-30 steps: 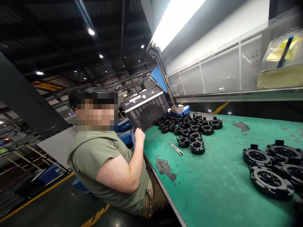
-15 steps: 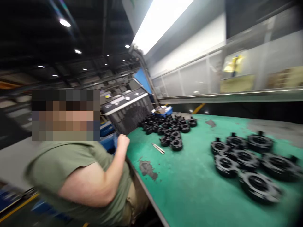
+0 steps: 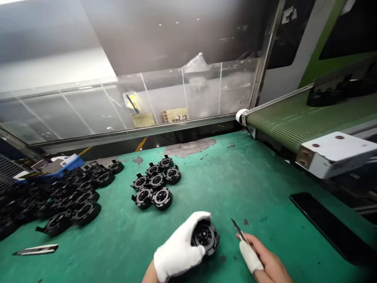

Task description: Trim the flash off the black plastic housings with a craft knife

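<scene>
My left hand [image 3: 181, 249], in a white glove, is wrapped round a round black plastic part [image 3: 205, 236] just above the green tabletop. The part's ringed face and central hub are turned up toward me. My right hand [image 3: 266, 259], bare except for a white cover on the thumb, grips a slim craft knife [image 3: 240, 231]. Its blade points up and to the left, apart from the part. Past my left hand, several similar black parts [image 3: 157, 181] form a small cluster.
A larger heap of black parts [image 3: 85, 210] fills the left, with another knife [image 3: 37, 250] in front of it and a blue bin [image 3: 69, 164] behind. A green conveyor belt [image 3: 297, 114] carrying black parts runs at the right. Below it lies a flat black object [image 3: 330, 226].
The view has swung right, from a co-worker at the table's left to the conveyor side. Both my hands now show, one with a black part, the other with a knife.
</scene>
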`<state>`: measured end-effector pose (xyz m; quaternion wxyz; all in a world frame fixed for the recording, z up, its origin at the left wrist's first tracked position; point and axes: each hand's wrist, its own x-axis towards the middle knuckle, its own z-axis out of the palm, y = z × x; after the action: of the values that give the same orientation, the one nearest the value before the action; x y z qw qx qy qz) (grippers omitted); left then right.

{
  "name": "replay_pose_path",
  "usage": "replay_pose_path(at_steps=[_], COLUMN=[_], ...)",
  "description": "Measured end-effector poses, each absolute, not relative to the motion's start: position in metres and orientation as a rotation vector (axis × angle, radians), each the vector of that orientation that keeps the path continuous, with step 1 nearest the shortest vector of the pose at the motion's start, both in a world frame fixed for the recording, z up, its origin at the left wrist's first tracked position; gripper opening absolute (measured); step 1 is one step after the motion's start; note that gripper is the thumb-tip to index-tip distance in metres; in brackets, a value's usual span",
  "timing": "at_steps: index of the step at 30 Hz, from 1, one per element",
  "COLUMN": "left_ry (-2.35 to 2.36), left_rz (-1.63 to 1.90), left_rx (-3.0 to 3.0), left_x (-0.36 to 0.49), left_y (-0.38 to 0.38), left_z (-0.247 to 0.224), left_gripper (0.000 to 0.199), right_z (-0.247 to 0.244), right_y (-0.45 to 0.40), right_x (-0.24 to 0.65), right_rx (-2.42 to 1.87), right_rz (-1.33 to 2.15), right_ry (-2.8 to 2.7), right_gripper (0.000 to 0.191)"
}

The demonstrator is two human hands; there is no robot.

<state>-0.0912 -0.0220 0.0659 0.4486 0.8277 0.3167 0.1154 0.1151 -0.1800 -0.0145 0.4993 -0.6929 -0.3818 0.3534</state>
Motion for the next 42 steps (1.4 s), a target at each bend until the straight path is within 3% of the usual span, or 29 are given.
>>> replay_pose_path(at_steps=[7,12,18,22,24,35,42], left_ry=[0.769,0.796,0.965,1.231,1.304,1.256,1.24], left_rz=[0.218,0.206,0.335,0.465,0.47,0.651,0.707], left_rx=[2.069,2.044,1.858,1.804,1.819,2.033,2.071], left_x=[-0.104,-0.124,-0.136,-0.131,-0.124,-0.109,-0.108], left_y=[-0.068,-0.086,-0.11,-0.142,-0.154,-0.161,-0.161], left_z=[0.082,0.073,0.065,0.058,0.051,0.025,0.024], left_gripper=[0.087,0.082,0.069,0.093,0.1,0.084,0.082], right_z=[0.01,0.022,0.03,0.04,0.042,0.039,0.045], right_y=[-0.205,-0.228,-0.22,-0.21,-0.21,-0.217,-0.21], right_x=[0.12,0.143,0.156,0.147,0.144,0.148,0.151], right_rx=[-1.497,-1.591,-1.625,-1.625,-1.627,-1.735,-1.686], right_rz=[1.241,1.075,0.888,0.748,0.726,0.545,0.538], right_ry=[-0.889,-1.355,-2.002,-2.256,-2.335,-2.428,-2.437], right_gripper=[0.037,0.031,0.049,0.04,0.038,0.052,0.046])
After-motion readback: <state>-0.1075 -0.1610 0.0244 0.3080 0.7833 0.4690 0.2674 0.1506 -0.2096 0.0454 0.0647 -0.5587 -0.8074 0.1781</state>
